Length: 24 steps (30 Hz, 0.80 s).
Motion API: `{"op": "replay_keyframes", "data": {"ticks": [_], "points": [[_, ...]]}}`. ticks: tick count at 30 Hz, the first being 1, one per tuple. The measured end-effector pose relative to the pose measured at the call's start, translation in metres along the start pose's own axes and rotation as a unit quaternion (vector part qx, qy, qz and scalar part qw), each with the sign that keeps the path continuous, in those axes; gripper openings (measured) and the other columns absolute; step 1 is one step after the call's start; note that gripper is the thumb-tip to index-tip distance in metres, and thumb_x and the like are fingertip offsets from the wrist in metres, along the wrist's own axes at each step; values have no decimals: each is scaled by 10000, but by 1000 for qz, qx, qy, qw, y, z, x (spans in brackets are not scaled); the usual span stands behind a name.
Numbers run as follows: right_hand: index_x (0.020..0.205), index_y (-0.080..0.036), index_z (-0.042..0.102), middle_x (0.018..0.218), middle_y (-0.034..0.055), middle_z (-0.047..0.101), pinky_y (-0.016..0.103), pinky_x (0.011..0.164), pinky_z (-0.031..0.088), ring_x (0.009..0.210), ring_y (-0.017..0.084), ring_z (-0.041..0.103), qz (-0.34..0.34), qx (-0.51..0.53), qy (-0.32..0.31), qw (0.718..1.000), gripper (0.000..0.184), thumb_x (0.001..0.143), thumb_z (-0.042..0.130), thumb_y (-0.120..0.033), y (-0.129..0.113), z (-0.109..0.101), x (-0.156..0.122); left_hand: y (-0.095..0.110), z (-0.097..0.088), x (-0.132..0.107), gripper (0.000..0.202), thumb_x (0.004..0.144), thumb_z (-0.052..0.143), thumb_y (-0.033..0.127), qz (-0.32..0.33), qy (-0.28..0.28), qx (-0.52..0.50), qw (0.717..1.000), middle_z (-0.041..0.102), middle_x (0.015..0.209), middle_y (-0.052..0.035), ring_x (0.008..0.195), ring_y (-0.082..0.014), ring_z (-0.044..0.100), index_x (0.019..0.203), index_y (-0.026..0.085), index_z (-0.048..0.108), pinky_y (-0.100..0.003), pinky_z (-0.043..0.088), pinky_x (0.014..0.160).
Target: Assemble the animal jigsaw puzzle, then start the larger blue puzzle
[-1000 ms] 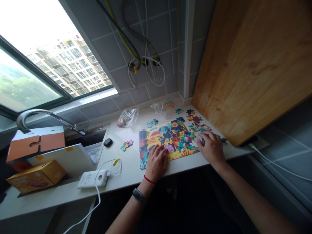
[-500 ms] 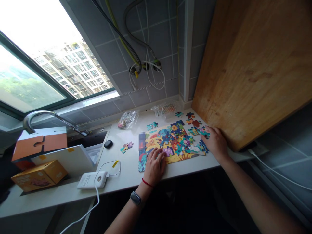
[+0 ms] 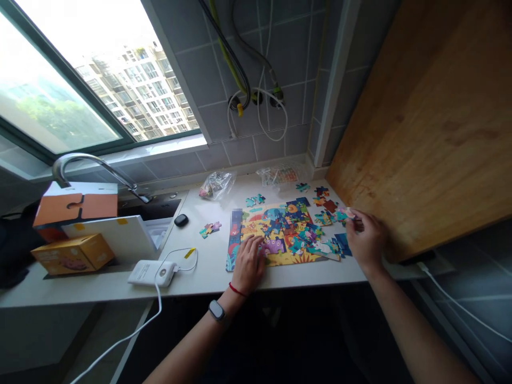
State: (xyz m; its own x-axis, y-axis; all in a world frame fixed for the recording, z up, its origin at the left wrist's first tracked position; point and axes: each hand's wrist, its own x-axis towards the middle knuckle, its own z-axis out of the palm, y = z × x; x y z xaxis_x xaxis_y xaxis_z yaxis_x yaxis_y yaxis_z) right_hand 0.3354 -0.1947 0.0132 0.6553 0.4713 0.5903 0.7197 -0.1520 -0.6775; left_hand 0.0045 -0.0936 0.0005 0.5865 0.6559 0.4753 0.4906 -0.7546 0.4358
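Note:
A colourful jigsaw puzzle [image 3: 256, 213] lies on the white counter, with loose pieces heaped over its right part. My left hand [image 3: 248, 262] rests flat on its lower left area, fingers stretched out and holding nothing. Beside those fingertips is a purple puzzle section [image 3: 274, 246]. To the right of the puzzle, my right hand [image 3: 367, 239] pinches a small pinkish puzzle piece [image 3: 347, 212] between thumb and forefinger, slightly above the loose teal pieces [image 3: 324, 217]. A dark blue piece [image 3: 343, 244] lies close to that hand.
Clear plastic bags [image 3: 218, 185] lie along the wall. A few joined pieces [image 3: 210, 229] sit left of the puzzle. A white power bank [image 3: 152, 273] with a cable, a black oval object [image 3: 181, 220], boxes [image 3: 74, 253] and a faucet [image 3: 92, 162] are at left. A wooden board [image 3: 432, 133] leans at right.
My right hand has lifted and drawn back slightly to the right, now pinching a pinkish piece. My left hand stays on the puzzle. The camera view has shifted.

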Motion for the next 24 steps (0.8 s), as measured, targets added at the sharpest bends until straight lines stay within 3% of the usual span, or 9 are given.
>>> {"op": "replay_keyframes", "data": {"ticks": [2, 5, 7, 9, 13, 18, 24], "points": [[1058, -182, 734, 1130, 159, 782, 437, 794, 641, 822, 261, 751, 47, 91, -51, 993, 287, 921, 662, -423, -16, 9, -9, -4, 0, 0, 481, 914, 448, 16, -29, 36, -11, 999, 680, 1301, -104, 1304, -272, 588, 1343, 196, 568, -487, 502, 1132], [991, -205, 750, 1054, 122, 811, 380, 689, 658, 751, 240, 770, 109, 232, -214, 943, 331, 905, 717, -523, -54, 26, -32, -8, 0, 0, 550, 841, 426, -34, -46, 60, -31, 997, 691, 1265, -98, 1256, -264, 607, 1314, 192, 592, -473, 516, 1103], [983, -212, 781, 1014, 107, 818, 353, 655, 651, 693, 221, 763, 82, 266, -318, 906, 303, 910, 727, -501, -80, 34, -50, -9, 0, 1, 555, 823, 422, -48, -33, 60, -49, 996, 700, 1246, -93, 1234, -261, 611, 1283, 190, 619, -470, 522, 1089], [998, -223, 808, 970, 90, 818, 323, 653, 634, 718, 212, 760, 16, 247, -366, 897, 234, 931, 715, -427, -99, 37, -66, -9, -1, 2, 525, 818, 426, -53, -10, 49, -70, 996, 709, 1229, -86, 1216, -255, 617, 1222, 192, 655, -458, 531, 1072], [1030, -232, 810, 976, 76, 807, 317, 733, 610, 806, 210, 750, -78, 196, -385, 899, 178, 966, 667, -318, -108, 38, -84, -2, -3, 1, 466, 841, 434, -40, 28, 30, -80, 996, 724, 1216, -82, 1160, -245, 648, 1165, 193, 674, -432, 550, 1018], [1042, -217, 782, 968, 71, 776, 311, 778, 581, 849, 202, 727, -102, 161, -370, 909, 183, 1009, 620, -295, -103, 37, -91, 4, -5, -3, 438, 902, 437, 15, 64, 28, -31, 997, 711, 1269, -126, 1112, -261, 685, 1270, 164, 623, -413, 561, 918], [1041, -199, 743, 909, 42, 722, 283, 671, 537, 648, 145, 604, -127, 122, -362, 915, 181, 981, 684, -359, -101, 38, -95, -1, 4, -6, 425, 873, 498, 29, 48, -7, -22, 999, 769, 1101, -106, 1003, -246, 741, 1265, 156, 603, -374, 583, 900]]}}
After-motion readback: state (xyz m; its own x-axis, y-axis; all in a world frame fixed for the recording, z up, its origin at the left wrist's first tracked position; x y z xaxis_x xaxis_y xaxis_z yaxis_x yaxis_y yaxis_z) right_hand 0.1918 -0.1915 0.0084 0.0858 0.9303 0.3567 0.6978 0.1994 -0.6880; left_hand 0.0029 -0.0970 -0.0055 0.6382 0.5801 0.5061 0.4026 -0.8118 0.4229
